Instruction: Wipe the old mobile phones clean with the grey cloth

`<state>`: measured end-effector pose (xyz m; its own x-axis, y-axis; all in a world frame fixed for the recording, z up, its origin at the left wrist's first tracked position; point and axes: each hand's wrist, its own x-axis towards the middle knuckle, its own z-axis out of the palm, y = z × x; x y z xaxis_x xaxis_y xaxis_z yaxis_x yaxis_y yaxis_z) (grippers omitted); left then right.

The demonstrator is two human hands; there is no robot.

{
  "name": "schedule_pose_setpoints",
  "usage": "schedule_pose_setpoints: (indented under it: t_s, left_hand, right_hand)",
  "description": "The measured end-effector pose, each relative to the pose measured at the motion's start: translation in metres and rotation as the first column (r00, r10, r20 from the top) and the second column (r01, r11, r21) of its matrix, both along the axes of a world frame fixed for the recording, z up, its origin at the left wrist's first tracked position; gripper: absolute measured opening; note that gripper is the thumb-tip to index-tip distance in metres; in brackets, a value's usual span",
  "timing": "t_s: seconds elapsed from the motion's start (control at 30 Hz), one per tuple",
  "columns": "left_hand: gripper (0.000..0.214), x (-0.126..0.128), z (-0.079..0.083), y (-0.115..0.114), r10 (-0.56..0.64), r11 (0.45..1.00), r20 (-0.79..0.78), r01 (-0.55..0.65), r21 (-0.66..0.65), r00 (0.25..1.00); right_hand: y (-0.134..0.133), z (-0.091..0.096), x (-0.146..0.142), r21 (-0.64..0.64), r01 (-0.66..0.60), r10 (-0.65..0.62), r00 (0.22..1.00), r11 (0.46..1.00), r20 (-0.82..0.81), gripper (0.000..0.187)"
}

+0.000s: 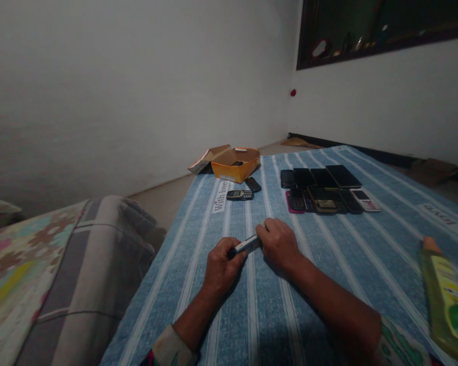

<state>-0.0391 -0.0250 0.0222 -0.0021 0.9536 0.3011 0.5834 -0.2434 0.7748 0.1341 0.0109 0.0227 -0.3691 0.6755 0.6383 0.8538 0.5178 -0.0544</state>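
Between my two hands is a small dark mobile phone with a pale edge, tilted above the striped cloth. My left hand grips its near left end with thumb and fingers. At the far right end, my right hand is closed round it, so that end is hidden. Beyond them lies a keypad phone with a light face, and a dark phone rests beside the box. To the right, several phones are laid out in two rows, some overlapping.
An orange cardboard box stands with its flap open, a dark item inside. A bottle of yellowish liquid is at the right edge. The blue striped cloth covers the table. A draped grey cover is at the left.
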Motion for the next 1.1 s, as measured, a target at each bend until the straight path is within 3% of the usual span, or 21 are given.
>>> schedule_pose_setpoints:
  t_s: [0.1,0.23,0.3,0.43,0.53,0.67,0.8,0.9,1.1]
  left_hand:
    - [0.006,0.0,-0.001,0.001,0.001,1.0,0.002,-0.001,-0.002,1.0]
    - [0.006,0.002,-0.001,0.001,0.005,1.0,0.019,-0.006,0.017,1.0]
    - [0.006,0.002,-0.001,0.0,0.007,1.0,0.025,-0.007,0.014,1.0]
    - [0.007,0.002,0.0,0.0,0.008,1.0,0.006,-0.008,-0.019,1.0]
    - [0.006,0.001,0.001,0.001,0.0,0.999,-0.007,0.0,-0.036,1.0]
    - [0.008,0.0,0.002,0.002,0.007,0.997,-0.05,-0.01,-0.075,0.999]
    - [0.01,0.001,0.005,0.006,-0.004,0.996,-0.116,-0.007,-0.09,0.993]
    - [0.01,0.006,0.008,0.014,-0.018,0.997,-0.156,0.006,-0.077,0.988]
    - [0.01,0.027,0.018,0.033,-0.059,0.995,-0.307,0.03,-0.099,0.95]
  right_hand:
    - [0.0,0.0,0.002,0.003,0.019,-0.019,1.0,1.0,-0.009,0.017]
    - [-0.018,0.002,-0.018,0.071,-0.193,0.193,0.981,0.979,0.004,0.015]
    - [-0.021,0.002,-0.023,0.073,-0.224,0.224,0.975,0.972,0.014,0.015]
    - [-0.004,0.0,-0.004,-0.055,-0.055,0.054,0.998,0.997,-0.014,0.016]
    - [0.015,-0.005,0.018,-0.228,0.054,-0.073,0.994,0.972,-0.077,0.019]
    - [0.03,-0.015,0.028,-0.363,0.018,-0.128,0.951,0.931,-0.281,0.026]
    - [0.037,-0.023,0.027,-0.344,-0.105,-0.084,0.867,0.933,-0.492,0.027]
    - [0.038,-0.025,0.026,-0.313,-0.146,-0.055,0.832,0.938,-0.553,0.026]
    - [0.027,-0.02,0.019,-0.238,-0.129,0.012,0.899,0.963,-0.437,0.029]
